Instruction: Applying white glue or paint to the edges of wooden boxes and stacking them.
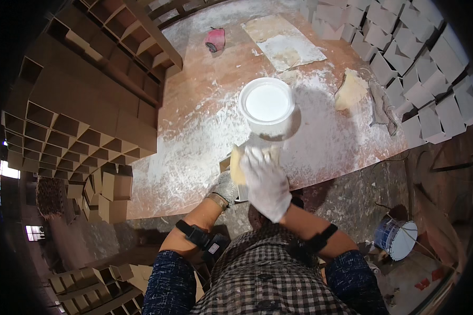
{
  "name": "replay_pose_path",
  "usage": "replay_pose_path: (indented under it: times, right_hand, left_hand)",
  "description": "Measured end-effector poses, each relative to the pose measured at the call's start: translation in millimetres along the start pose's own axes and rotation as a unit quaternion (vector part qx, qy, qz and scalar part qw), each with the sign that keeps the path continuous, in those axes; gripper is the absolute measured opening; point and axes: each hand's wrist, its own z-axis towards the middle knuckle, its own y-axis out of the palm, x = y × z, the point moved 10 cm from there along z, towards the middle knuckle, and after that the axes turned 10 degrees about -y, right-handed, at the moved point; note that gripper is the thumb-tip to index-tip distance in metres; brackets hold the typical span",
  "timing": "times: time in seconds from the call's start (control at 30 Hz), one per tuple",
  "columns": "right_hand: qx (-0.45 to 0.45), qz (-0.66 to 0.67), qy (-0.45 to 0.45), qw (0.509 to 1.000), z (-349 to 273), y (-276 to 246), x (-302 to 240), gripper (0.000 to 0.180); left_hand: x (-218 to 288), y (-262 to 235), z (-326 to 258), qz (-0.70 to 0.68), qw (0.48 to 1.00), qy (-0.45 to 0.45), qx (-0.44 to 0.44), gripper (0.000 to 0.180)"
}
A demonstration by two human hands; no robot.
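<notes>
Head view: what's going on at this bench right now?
A person in white-coated gloves works at a powder-dusted board. The right hand presses a yellowish sponge-like pad against a small box-shaped piece that the left hand grips from below. A white bucket of white liquid stands just beyond. Stacked brown pieces sit left, pale ones right.

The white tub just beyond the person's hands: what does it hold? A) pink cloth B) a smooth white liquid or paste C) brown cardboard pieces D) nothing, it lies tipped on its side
B: the round white tub stands upright on the dusty board, and its open top shows an even white filling; the gloved right hand works just below it.
</notes>
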Motion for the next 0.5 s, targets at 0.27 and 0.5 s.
replay_pose_path:
  times: [0.27, 0.5]
  right_hand:
    - [-0.064, 0.137, -0.042, 0.988, -58.5, -53.8, -34.9, 0.048]
    - [0.054, 0.027, -0.011, 0.998, 13.1, -19.7, 21.3, 0.038]
  left_hand:
    - [-18.0, -10.9, -11.1, -0.159, 0.982, -0.103, -0.023, 0.038]
    - [4.3, -3.4, 3.0, 0.109, 0.988, -0.067, -0.083, 0.038]
